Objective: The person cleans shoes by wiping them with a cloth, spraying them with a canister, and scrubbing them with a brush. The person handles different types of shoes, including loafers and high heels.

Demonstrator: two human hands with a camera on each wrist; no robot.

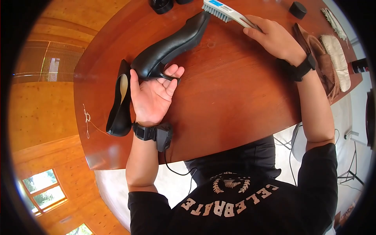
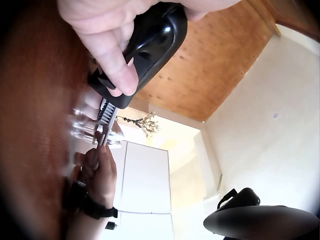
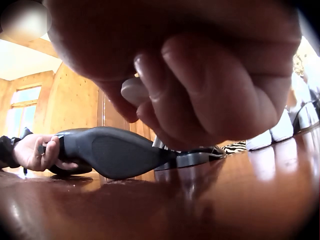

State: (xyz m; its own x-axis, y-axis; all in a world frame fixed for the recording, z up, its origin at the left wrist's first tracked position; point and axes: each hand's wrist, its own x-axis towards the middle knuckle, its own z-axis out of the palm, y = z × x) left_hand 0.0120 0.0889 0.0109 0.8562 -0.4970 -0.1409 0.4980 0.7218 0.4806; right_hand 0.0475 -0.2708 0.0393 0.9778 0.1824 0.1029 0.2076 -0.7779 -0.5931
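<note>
A black high-heeled shoe [image 1: 170, 45] lies tilted on its side over the table, its sole [image 3: 115, 155] facing the right wrist camera. My left hand [image 1: 153, 98], palm up, holds it by the back end, with the thumb at the back and the fingers around the thin heel. In my right hand [image 1: 276, 39] is the handle of a white scrub brush [image 1: 225, 11] with pale bristles. Those bristles are right at the pointed toe, seen in the head view. The matching black shoe [image 1: 119, 105] rests left of my left hand, its pale insole showing.
The curved wooden table [image 1: 235, 90] has its near edge at my waist. Brown footwear [image 1: 321, 66] and a cream padded piece [image 1: 336, 62] lie at the right. A black round container [image 1: 297, 10] stands far right, black footwear [image 1: 161, 4] at the far edge. String [image 1: 87, 117] lies left.
</note>
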